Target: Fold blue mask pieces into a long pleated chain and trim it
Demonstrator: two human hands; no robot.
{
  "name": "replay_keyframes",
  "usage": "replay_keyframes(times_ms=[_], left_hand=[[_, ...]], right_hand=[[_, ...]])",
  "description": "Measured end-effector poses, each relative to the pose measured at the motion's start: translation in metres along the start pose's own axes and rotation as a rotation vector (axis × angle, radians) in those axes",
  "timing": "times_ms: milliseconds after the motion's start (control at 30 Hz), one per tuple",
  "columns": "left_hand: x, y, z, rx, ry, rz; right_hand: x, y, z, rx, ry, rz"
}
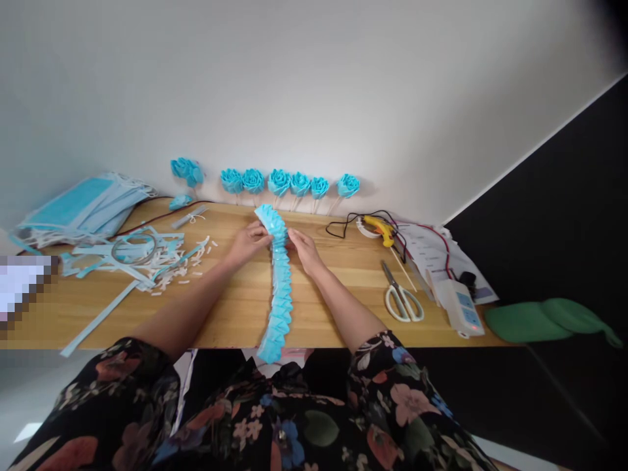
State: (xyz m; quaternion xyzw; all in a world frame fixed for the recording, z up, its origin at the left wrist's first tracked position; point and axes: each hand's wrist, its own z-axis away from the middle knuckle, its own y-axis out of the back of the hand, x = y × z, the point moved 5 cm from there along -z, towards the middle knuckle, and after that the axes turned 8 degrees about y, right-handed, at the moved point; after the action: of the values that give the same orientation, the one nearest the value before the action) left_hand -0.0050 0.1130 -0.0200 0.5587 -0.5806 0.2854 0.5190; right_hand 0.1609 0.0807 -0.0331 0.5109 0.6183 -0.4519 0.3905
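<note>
A long pleated strip of blue mask-like material [281, 281] runs from the middle of the wooden table down past its front edge. My left hand [248, 242] grips the strip's left side near the far end, fingers closed on it. On the opposite side, my right hand [303, 248] pinches the same strip at about the same height; some of its fingertips are hidden behind the folds. Beyond the strip, several blue rose-shaped flowers on thin sticks, one a flower [279, 182], lean against the wall.
A stack of blue face masks [78, 206] lies at the left, with cut scraps [132, 252] before it. At right are scissors [402, 297], a yellow glue gun [383, 230], papers [441, 252], a power strip [461, 309] and a green object [540, 319].
</note>
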Motion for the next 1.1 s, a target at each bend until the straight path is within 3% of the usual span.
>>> replay_keyframes(times_ms=[133, 233, 400, 633, 933, 1100], left_hand=[[0.009, -0.008, 0.004, -0.091, -0.149, -0.230], [0.012, -0.010, 0.006, -0.119, -0.178, -0.286], [0.014, -0.009, 0.007, -0.138, -0.096, -0.178], [0.006, -0.002, 0.003, -0.006, 0.066, 0.062], [0.008, -0.008, 0.005, -0.032, 0.017, 0.009], [0.008, -0.008, 0.008, -0.065, 0.119, 0.052]], right_hand=[[-0.003, 0.003, -0.002, 0.049, 0.031, -0.014], [-0.001, 0.006, -0.003, 0.084, 0.017, 0.007], [0.000, 0.007, -0.003, 0.097, 0.030, 0.039], [-0.005, 0.004, -0.001, 0.085, 0.014, 0.022], [-0.007, 0.004, -0.002, 0.087, 0.048, 0.033], [-0.006, 0.004, -0.001, 0.070, 0.067, 0.081]])
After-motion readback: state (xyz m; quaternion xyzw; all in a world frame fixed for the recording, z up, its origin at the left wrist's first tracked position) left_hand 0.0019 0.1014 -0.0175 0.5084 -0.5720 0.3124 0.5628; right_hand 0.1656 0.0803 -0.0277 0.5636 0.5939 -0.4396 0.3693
